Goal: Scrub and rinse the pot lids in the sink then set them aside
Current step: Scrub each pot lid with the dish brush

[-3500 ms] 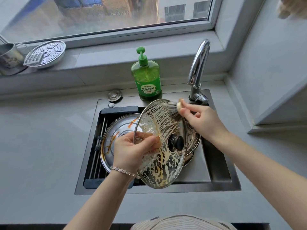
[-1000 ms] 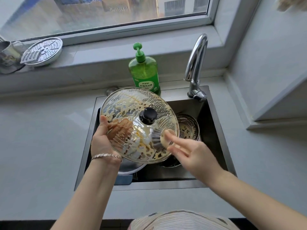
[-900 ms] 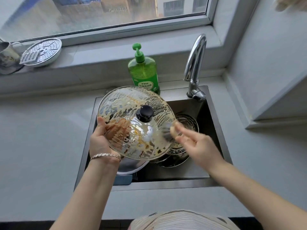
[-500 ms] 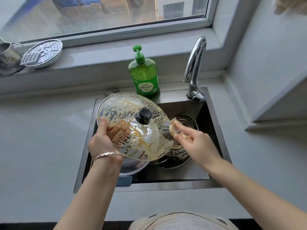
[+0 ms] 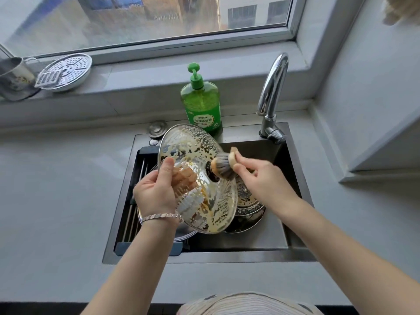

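A round glass pot lid [image 5: 195,146], smeared with foam and brown grease, is held tilted over the dark sink [image 5: 268,244]. My left hand [image 5: 156,192] grips its left rim, fingers showing through the glass. My right hand [image 5: 261,178] holds a small scrub brush [image 5: 223,165] whose bristles press on the lid at its black knob. Under the glass lid lie a large steel lid [image 5: 181,233] on the left and a smaller dirty lid [image 5: 247,201] on the right.
A green soap bottle [image 5: 202,105] stands behind the sink, a chrome tap [image 5: 271,96] to its right. A drain plug [image 5: 156,128] lies at the back left corner. On the windowsill sit a steamer plate [image 5: 66,71] and a mug [image 5: 13,76].
The glass lid has been tipped more upright, its top facing right. My right hand moved the brush from the lid's right edge up to the knob.
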`<state>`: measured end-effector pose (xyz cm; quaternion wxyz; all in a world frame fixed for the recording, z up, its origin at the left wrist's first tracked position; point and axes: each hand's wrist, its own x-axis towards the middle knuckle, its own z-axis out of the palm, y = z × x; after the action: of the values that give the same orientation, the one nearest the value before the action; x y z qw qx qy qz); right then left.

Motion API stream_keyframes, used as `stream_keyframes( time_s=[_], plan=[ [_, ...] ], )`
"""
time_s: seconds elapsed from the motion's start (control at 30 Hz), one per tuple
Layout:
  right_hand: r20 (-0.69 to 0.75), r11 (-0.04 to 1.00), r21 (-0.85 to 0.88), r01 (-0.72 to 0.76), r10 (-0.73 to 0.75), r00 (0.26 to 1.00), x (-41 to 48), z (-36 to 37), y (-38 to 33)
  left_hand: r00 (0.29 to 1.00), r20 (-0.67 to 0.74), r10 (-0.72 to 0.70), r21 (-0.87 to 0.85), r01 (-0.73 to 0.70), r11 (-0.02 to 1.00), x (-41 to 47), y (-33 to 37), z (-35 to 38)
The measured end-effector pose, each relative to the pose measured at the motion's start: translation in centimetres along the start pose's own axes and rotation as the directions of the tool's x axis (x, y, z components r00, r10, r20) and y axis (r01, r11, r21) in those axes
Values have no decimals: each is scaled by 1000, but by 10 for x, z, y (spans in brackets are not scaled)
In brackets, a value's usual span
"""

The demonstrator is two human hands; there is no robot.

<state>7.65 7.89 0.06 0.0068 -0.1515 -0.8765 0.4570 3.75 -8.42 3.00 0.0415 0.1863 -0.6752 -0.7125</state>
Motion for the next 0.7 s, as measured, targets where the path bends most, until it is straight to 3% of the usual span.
stream_keyframes(
  time_s=[0.13, 0.27, 0.3, 0.4, 0.5, 0.6, 0.7],
  plan=[
    [-106, 997, -51, 63, -68, 992, -21, 7, 11, 1000, 8, -19, 23, 19, 1000, 3, -1, -1],
    [-154, 834, -511, 208, -327, 932, -18, 12, 1, 994, 64, 93, 98, -99, 990, -6, -3, 7],
    [-129, 846, -502, 182, -282, 951, -12, 10, 1, 990, 79, 114, 109, -123, 986, -9, -3, 8],
    [-20, 987, -160, 22, -25, 999, 2, -1, 13, 990, 74, 123, 71, -129, 989, -8, -1, 7],
    [-98, 997, -33, 69, -72, 993, -14, 3, 19, 993, 76, 86, 3, -86, 996, -2, 1, 2],
    [-254, 968, -167, 187, -225, 941, -32, 14, 18, 997, 68, 33, -6, -32, 999, -6, 0, 4],
    [-215, 899, -387, 205, -304, 928, -32, 13, 5, 996, 82, 26, 31, -28, 999, -11, -1, 9]
  ],
)
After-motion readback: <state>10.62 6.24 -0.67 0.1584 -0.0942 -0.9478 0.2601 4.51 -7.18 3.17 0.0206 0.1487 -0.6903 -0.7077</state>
